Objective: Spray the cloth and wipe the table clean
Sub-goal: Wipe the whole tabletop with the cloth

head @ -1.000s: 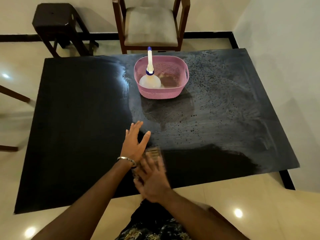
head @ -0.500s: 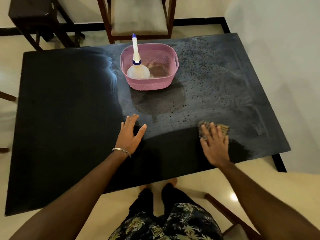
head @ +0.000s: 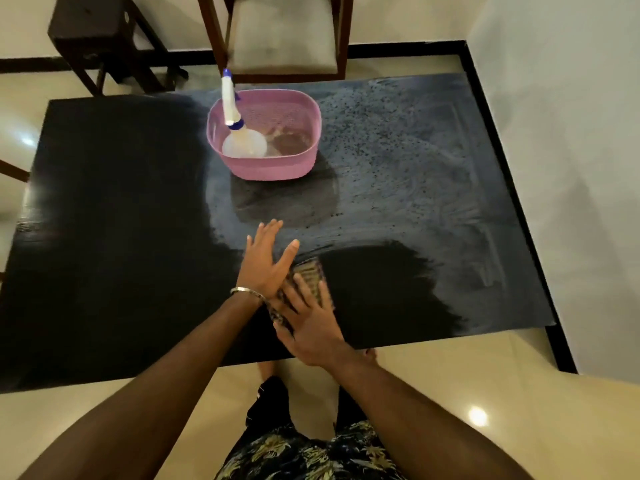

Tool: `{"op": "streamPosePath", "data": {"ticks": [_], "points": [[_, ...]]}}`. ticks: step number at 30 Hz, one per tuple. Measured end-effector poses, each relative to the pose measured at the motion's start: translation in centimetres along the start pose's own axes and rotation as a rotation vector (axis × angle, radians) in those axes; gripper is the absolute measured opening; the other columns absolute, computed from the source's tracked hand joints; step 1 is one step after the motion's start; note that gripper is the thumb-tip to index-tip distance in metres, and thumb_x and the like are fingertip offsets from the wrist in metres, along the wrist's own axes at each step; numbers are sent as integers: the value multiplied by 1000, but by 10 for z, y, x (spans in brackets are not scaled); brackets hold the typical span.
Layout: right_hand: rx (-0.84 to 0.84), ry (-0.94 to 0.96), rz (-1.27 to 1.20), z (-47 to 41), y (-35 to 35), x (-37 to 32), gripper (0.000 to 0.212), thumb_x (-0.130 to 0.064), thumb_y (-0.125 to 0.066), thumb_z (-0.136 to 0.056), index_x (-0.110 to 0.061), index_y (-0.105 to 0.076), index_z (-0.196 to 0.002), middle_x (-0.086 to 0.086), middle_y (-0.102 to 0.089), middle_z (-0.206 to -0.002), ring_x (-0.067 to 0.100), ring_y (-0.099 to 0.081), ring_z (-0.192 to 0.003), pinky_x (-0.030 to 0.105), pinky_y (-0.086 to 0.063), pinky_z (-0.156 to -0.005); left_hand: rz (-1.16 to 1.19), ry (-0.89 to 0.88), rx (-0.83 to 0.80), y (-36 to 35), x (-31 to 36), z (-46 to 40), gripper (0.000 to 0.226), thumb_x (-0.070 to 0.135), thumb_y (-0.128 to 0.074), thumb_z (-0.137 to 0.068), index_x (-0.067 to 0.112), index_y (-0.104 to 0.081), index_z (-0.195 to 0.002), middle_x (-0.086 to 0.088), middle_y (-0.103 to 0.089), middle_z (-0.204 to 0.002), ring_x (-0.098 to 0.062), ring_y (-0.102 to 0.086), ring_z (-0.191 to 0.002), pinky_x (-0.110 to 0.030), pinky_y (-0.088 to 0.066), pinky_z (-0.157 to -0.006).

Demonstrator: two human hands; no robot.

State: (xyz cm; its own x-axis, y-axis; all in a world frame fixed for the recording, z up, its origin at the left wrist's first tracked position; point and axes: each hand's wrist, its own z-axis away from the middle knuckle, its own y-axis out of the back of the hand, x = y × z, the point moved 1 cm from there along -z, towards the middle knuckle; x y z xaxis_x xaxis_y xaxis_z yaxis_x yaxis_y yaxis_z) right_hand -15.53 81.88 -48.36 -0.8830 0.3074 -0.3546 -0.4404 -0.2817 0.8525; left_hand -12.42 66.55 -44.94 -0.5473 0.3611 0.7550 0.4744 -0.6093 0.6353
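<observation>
**Right hand flat on cloth, near front edge of table**

Right hand (head: 311,327) presses the cloth (head: 308,277) onto the black table (head: 104,237) with fingers straight and spread, no curl round it. Hand and cloth are motion-blurred, so the cloth's exact outline is hard to read; it looks striped or checked, mostly under the fingers, far end sticking out past the fingertips.

Left hand (head: 266,261) lies flat on the table just left of the cloth, fingers straight, thumb out, holding nothing. Its wrist side touches or overlaps the right hand's fingers; can't tell which. Metal bangle (head: 246,292) on the left wrist.

Table surface: left half and a band along the front right look dark and even. Centre-right and far right show a grey smeared film with dark specks and swirl marks.

Pink basket (head: 266,168) sits at the far middle of the table, well apart from both hands. Spray bottle (head: 239,133) stands tilted inside its left side, nozzle up past the rim. Something brownish lies in the right side, can't identify it.

Behind the table: chair (head: 280,32), dark stool (head: 93,32)
</observation>
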Motion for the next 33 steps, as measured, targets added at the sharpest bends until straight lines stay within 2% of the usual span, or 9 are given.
{"op": "streamPosePath", "data": {"ticks": [3, 7, 11, 15, 17, 21, 25, 28, 33], "points": [[71, -15, -38, 36, 1, 57, 59, -49, -24, -102, -46, -2, -156, -14, 15, -164, 16, 21, -150, 55, 15, -119, -57, -38, -7, -27, 23, -1, 59, 48, -47, -96, 18, -36, -146, 0, -33, -155, -17, -12, -148, -39, 0, -122], [233, -397, -66, 93, 20, 186, 61, -55, -19, -97, -47, -6, -156, -13, 8, -164, 16, 9, -153, 56, 3, -121, -108, -78, -79, -75, 59, -4, 63, 52, -45, -95, 18, -35, -147, 0, -30, -156, -15, -9, -149, -40, 0, -122], [244, -771, -90, 152, 46, 309, 67, -61, -8, -93, -42, -1, -157, -3, 1, -168, 23, 3, -154, 59, -1, -120, -111, -88, -132, -116, 97, -3, 65, 55, -42, -95, 20, -31, -149, 1, -26, -158, -15, -6, -149, -40, 0, -122], [308, -957, -173, 141, 45, 300, 62, -50, -30, -103, -39, -5, -158, 0, 3, -168, 26, 7, -153, 62, 1, -119, -168, -88, -186, -136, 117, -2, 71, 61, -38, -93, 20, -27, -150, 0, -21, -160, -16, -3, -149, -41, 1, -122], [297, -846, -180, 120, 34, 252, 63, -51, -31, -102, -39, -4, -158, 0, 7, -168, 26, 8, -153, 62, 6, -118, -190, -88, -184, -139, 123, -6, 74, 62, -37, -93, 18, -27, -151, -1, -20, -160, -17, -3, -150, -41, 1, -122], [184, -238, -37, 112, -6, 142, 62, -50, -27, -100, -39, -10, -158, -2, 1, -167, 28, 2, -154, 63, 5, -116, -212, -111, -204, -139, 132, -17, 75, 63, -37, -92, 18, -25, -151, -1, -20, -160, -18, -3, -150, -43, 1, -122], [193, -62, 25, 143, -24, 152, 64, -51, -36, -98, -43, -11, -156, -5, -11, -167, 22, -1, -154, 56, 1, -117, -325, -189, -240, -136, 136, -28, 76, 64, -34, -92, 18, -23, -152, 0, -17, -161, -18, -2, -150, -42, 2, -122], [252, -335, -7, 188, -20, 232, 69, -50, -38, -96, -43, -6, -157, -4, -6, -167, 21, 4, -154, 58, -9, -117, -376, -241, -273, -142, 139, -33, 77, 66, -33, -91, 19, -22, -152, 1, -16, -161, -17, -1, -150, -41, 2, -122], [279, -852, -123, 222, 12, 321, 64, -58, -9, -95, -40, 3, -156, 2, 2, -168, 28, 5, -153, 62, -6, -119, -353, -249, -330, -162, 144, -27, 75, 63, -34, -92, 18, -23, -152, 1, -17, -161, -16, 0, -150, -38, 4, -121]]}}
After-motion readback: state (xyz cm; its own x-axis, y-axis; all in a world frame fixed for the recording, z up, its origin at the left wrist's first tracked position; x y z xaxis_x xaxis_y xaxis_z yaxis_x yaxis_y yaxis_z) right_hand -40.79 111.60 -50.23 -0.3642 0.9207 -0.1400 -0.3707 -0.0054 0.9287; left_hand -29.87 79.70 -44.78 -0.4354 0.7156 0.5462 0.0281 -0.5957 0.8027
